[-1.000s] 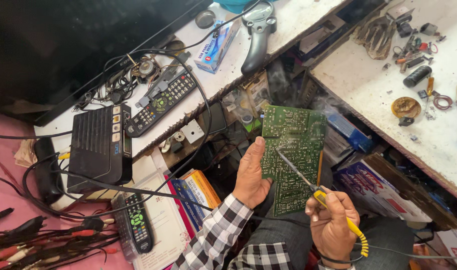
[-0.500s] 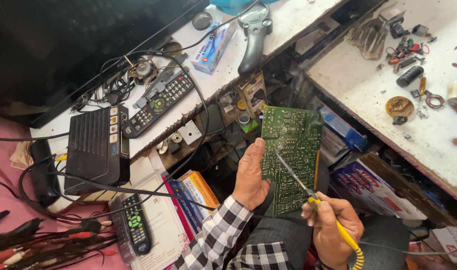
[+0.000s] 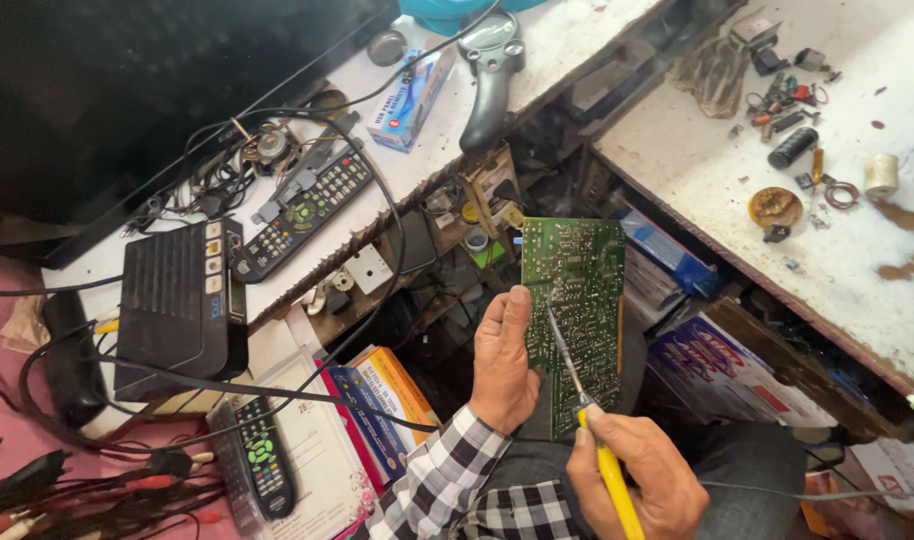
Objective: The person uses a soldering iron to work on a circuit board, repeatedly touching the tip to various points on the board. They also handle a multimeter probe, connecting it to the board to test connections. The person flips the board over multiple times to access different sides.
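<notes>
Green circuit board (image 3: 575, 310) stands upright above the lap, long axis vertical, left hand (image 3: 503, 365) fingers clamped on its left edge; right hand (image 3: 632, 480), just below, fingers closed round the yellow-handled soldering iron (image 3: 589, 432), tip touching the board's middle.

right hand (image 3: 642, 480) cut off by bottom edge, wrist out of frame. yellow tool handle (image 3: 614, 488) runs off bottom too. lower-left part of green circuit board (image 3: 587, 290) hidden behind left hand (image 3: 504, 365). solder joints too small to tell apart. exact tip contact pt on board unclear. small parts on white bench (image 3: 837, 250) at top right too tiny to id. dark screen (image 3: 127, 90) cropped top-left.
</notes>
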